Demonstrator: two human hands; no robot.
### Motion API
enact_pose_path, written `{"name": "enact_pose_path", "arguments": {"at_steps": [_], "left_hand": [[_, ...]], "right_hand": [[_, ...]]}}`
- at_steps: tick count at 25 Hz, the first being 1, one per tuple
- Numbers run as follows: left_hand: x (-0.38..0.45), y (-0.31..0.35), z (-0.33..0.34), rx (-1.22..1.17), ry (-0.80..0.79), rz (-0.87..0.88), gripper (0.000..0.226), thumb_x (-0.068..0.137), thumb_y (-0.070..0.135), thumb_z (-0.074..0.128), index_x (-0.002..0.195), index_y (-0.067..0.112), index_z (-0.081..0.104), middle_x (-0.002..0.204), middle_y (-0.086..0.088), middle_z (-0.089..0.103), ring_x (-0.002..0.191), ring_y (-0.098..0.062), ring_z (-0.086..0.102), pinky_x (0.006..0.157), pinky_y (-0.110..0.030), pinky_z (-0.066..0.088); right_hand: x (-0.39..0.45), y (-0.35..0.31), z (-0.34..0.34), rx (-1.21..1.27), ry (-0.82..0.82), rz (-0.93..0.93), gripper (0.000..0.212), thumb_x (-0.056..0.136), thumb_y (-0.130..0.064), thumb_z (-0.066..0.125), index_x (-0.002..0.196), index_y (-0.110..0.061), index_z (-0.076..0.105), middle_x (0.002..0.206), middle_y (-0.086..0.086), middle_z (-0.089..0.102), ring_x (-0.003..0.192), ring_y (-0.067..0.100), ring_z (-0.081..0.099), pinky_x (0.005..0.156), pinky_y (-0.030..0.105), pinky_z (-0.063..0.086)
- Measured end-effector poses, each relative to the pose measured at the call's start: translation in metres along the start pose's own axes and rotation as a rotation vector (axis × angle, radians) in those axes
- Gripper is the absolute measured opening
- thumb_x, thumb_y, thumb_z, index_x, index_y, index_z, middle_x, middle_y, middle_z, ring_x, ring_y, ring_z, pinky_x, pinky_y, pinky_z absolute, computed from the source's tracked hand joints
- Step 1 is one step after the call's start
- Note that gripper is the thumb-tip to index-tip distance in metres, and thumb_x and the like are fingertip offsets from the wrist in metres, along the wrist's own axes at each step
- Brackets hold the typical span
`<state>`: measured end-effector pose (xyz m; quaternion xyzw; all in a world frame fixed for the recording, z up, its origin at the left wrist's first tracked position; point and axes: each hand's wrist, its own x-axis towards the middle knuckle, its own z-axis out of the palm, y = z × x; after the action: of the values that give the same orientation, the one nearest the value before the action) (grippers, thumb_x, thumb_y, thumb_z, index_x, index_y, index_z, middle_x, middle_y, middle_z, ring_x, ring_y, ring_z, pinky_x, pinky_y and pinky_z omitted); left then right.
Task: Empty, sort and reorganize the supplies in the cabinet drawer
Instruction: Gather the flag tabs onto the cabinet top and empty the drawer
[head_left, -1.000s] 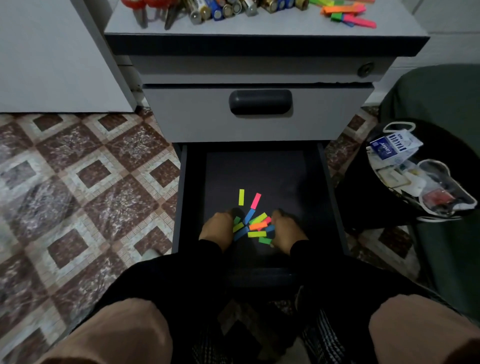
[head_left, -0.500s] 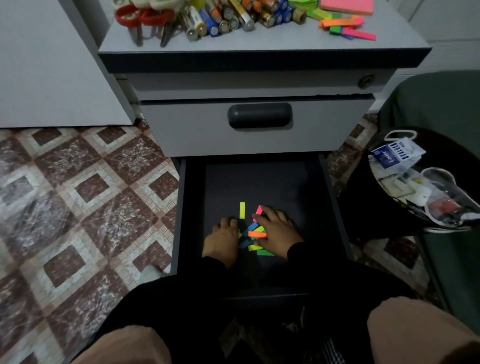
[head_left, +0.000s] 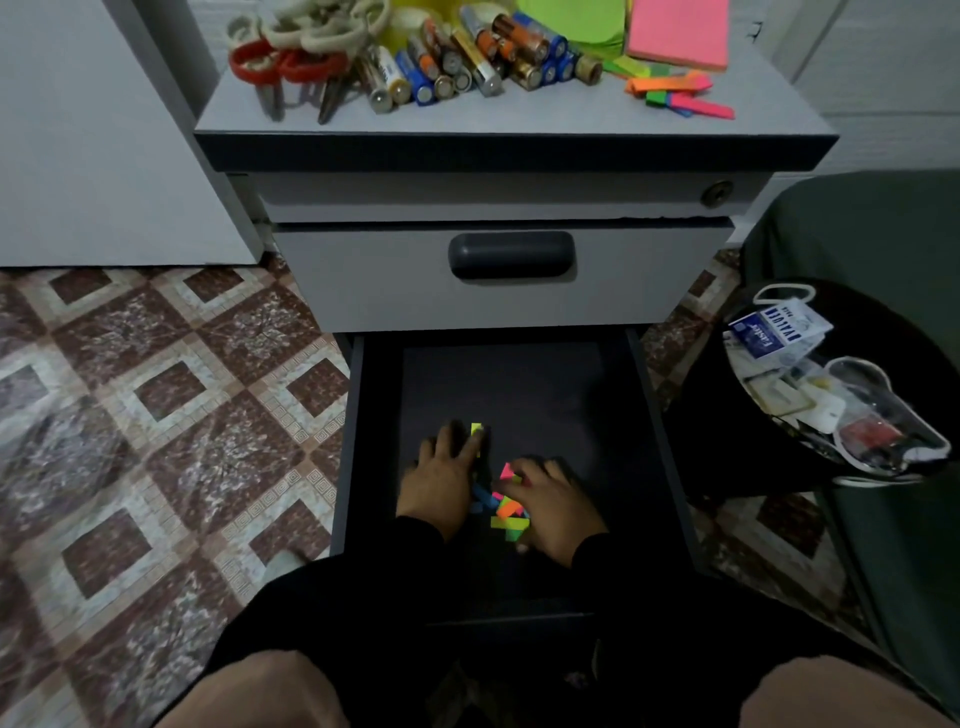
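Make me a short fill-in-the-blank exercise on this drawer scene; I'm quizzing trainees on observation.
1. Both hands, left hand and right hand, are inside the open ____ drawer of the cabinet.
2. The scissors on the cabinet top have ____ handles.
3. The batteries lie between the scissors and the ____ pad of sticky notes.

Missing words: bottom; red; pink
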<state>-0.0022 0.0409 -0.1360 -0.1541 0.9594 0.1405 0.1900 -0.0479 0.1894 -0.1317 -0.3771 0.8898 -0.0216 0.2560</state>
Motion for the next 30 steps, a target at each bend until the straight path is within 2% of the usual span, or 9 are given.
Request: {"name": "enact_pose_path", "arguments": {"at_steps": [3, 7, 11, 14, 17, 20, 25, 28, 30], "left_hand": [[0.005, 0.002, 0.005, 0.088, -0.102, 0.055, 0.06, 0.099, 0.026, 0.037, 0.149, 0.037, 0.005, 0.159, -0.007, -0.008, 0.146, -0.03, 0.001, 0.112, -0.048, 0.021], [0.006, -0.002, 0.0, 0.103, -0.001, 0.096, 0.051, 0.096, 0.014, 0.04, 0.145, 0.023, 0.029, 0.151, -0.004, 0.026, 0.136, -0.026, 0.027, 0.104, -0.038, 0.04], [0.007, -0.008, -0.002, 0.058, 0.029, 0.071, 0.044, 0.096, 0.011, 0.042, 0.139, 0.015, 0.037, 0.141, -0.004, 0.037, 0.128, -0.023, 0.036, 0.101, -0.032, 0.043], [0.005, -0.009, -0.001, -0.015, 0.046, 0.058, 0.047, 0.095, 0.026, 0.048, 0.139, 0.017, 0.033, 0.139, -0.002, 0.039, 0.127, -0.022, 0.037, 0.099, -0.032, 0.041], [0.004, -0.007, -0.003, 0.034, 0.008, 0.073, 0.063, 0.087, 0.034, 0.059, 0.141, 0.019, 0.03, 0.139, 0.0, 0.037, 0.128, -0.023, 0.036, 0.098, -0.036, 0.043], [0.005, -0.001, -0.002, 0.125, 0.031, 0.065, 0.053, 0.091, 0.027, 0.053, 0.139, 0.017, 0.032, 0.139, -0.002, 0.04, 0.128, -0.024, 0.037, 0.098, -0.036, 0.041], [0.006, 0.005, 0.0, 0.058, -0.039, 0.069, 0.041, 0.096, 0.02, 0.047, 0.136, 0.012, 0.041, 0.141, -0.007, 0.038, 0.131, -0.027, 0.033, 0.1, -0.034, 0.041], [0.007, -0.003, -0.009, -0.088, -0.068, 0.04, 0.043, 0.095, 0.028, 0.05, 0.135, 0.013, 0.044, 0.14, -0.011, 0.04, 0.126, -0.03, 0.042, 0.099, -0.036, 0.04], [0.008, -0.011, -0.021, -0.119, -0.017, 0.051, 0.037, 0.097, 0.022, 0.046, 0.132, 0.012, 0.048, 0.132, -0.014, 0.048, 0.117, -0.032, 0.052, 0.093, -0.034, 0.042]], "right_hand": [[-0.001, 0.002, -0.001, 0.083, 0.048, -0.004, 0.056, 0.08, -0.008, 0.064, 0.131, -0.025, 0.049, 0.138, -0.003, 0.035, 0.123, 0.025, 0.033, 0.105, 0.032, 0.035], [0.0, -0.001, -0.007, 0.063, 0.02, -0.002, 0.043, 0.086, -0.005, 0.054, 0.126, -0.021, 0.051, 0.135, 0.001, 0.034, 0.12, 0.028, 0.035, 0.102, 0.037, 0.038], [0.001, -0.004, -0.012, -0.016, -0.074, 0.005, 0.033, 0.091, -0.005, 0.045, 0.123, -0.014, 0.049, 0.139, 0.004, 0.03, 0.123, 0.031, 0.033, 0.1, 0.041, 0.04], [0.001, -0.004, -0.011, -0.097, -0.09, 0.007, 0.033, 0.094, -0.004, 0.036, 0.125, -0.009, 0.044, 0.137, 0.007, 0.031, 0.126, 0.033, 0.03, 0.101, 0.044, 0.039], [0.004, -0.003, -0.008, -0.075, -0.09, 0.024, 0.031, 0.095, -0.006, 0.037, 0.125, -0.009, 0.043, 0.133, 0.01, 0.036, 0.127, 0.033, 0.03, 0.1, 0.044, 0.039], [0.008, 0.0, -0.005, -0.046, -0.072, 0.043, 0.031, 0.093, -0.005, 0.042, 0.123, -0.01, 0.045, 0.131, 0.01, 0.038, 0.126, 0.031, 0.031, 0.101, 0.042, 0.039], [0.008, 0.004, -0.004, -0.03, -0.032, 0.05, 0.033, 0.094, -0.004, 0.036, 0.126, -0.008, 0.044, 0.132, 0.011, 0.04, 0.126, 0.029, 0.036, 0.103, 0.038, 0.036], [0.01, 0.014, -0.005, 0.008, 0.016, 0.08, 0.027, 0.094, -0.004, 0.039, 0.117, -0.005, 0.053, 0.127, 0.013, 0.045, 0.122, 0.028, 0.044, 0.101, 0.031, 0.032], [0.016, 0.029, -0.01, 0.188, 0.081, 0.186, 0.02, 0.09, -0.004, 0.048, 0.107, -0.002, 0.059, 0.119, 0.018, 0.051, 0.114, 0.032, 0.05, 0.096, 0.032, 0.036]]}}
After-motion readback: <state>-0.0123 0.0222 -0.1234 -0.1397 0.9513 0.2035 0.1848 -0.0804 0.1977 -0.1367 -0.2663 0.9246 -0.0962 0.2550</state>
